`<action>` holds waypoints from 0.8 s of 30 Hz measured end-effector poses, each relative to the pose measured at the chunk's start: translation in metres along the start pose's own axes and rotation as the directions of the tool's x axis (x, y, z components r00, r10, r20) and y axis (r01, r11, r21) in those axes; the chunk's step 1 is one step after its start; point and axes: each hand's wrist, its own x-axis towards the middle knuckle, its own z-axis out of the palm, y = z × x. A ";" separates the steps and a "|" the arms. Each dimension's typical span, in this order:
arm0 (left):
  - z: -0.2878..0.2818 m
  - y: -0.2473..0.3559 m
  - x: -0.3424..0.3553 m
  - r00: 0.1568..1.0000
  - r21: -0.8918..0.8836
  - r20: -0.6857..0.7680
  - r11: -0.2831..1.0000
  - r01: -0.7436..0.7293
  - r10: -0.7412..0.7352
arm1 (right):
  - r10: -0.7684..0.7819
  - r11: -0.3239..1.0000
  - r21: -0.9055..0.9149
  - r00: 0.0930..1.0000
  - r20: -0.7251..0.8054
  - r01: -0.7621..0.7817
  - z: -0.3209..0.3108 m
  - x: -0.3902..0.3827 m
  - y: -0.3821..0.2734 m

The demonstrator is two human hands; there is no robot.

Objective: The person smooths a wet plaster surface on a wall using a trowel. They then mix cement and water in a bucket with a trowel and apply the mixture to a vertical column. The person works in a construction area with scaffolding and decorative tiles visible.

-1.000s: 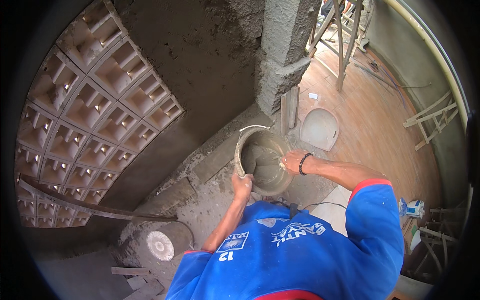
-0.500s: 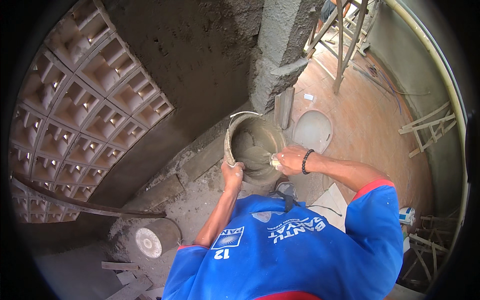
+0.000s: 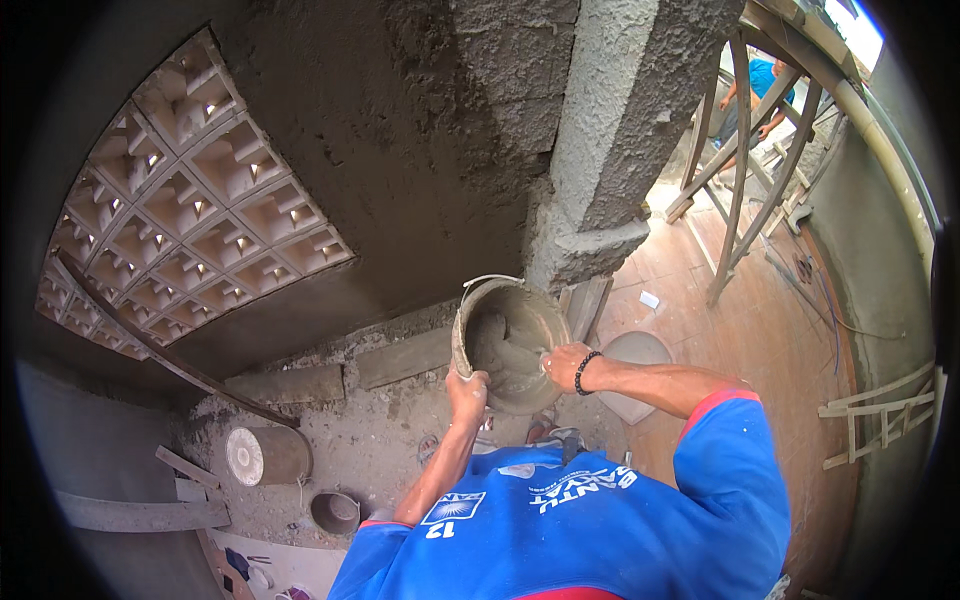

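Note:
A mortar-caked bucket hangs tilted in front of my body, its mouth facing me. My left hand is closed on the bucket's left rim. Wet grey mortar lies inside. At the right side of the mouth, my right hand is wrapped round the handle of a trowel, whose blade dips into the mortar and is mostly hidden. A dark bead bracelet circles that wrist.
Left stands a wall with pale ventilation blocks; ahead rises a rough column. Wooden scaffolding and another person are far right. An overturned bucket, a small bucket and planks lie at lower left.
My view has shifted, so the bucket sits lower in the picture and more floor shows at lower left. More of the other person shows. Both hands keep their grips.

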 end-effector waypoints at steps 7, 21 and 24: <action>0.045 -0.012 -0.013 0.989 -0.020 -0.128 0.997 -0.076 0.073 | -0.153 0.988 0.044 0.977 0.149 0.148 -0.037 -0.014 0.057; 0.029 -0.009 -0.019 0.982 -0.044 -0.179 0.997 -0.066 0.057 | -0.176 0.975 -0.104 0.971 0.162 0.194 -0.056 -0.018 0.028; 0.022 -0.002 -0.029 0.979 -0.006 -0.185 0.996 -0.090 0.088 | -0.180 0.977 -0.073 0.962 0.204 0.199 -0.071 -0.018 0.022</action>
